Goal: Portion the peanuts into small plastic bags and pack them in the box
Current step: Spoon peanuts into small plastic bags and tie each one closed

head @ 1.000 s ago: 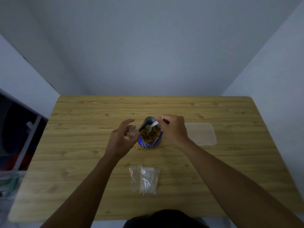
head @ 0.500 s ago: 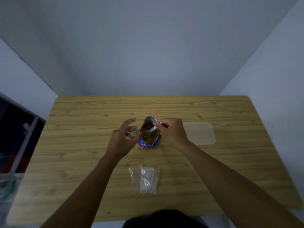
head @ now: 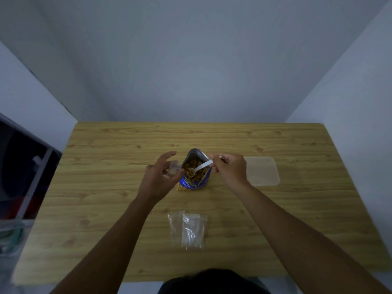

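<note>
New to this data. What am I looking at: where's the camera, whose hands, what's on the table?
No robot here: a person works bare-handed, and the one camera sits on their head, looking forward and down, so the arms enter from the bottom. The left hand holds a small clear bag beside the pouch, which stands on the wooden table. The right hand pinches a white spoon, its bowl down among the peanuts. Nearer the person lie spare bags; a clear box sits at right.
</note>
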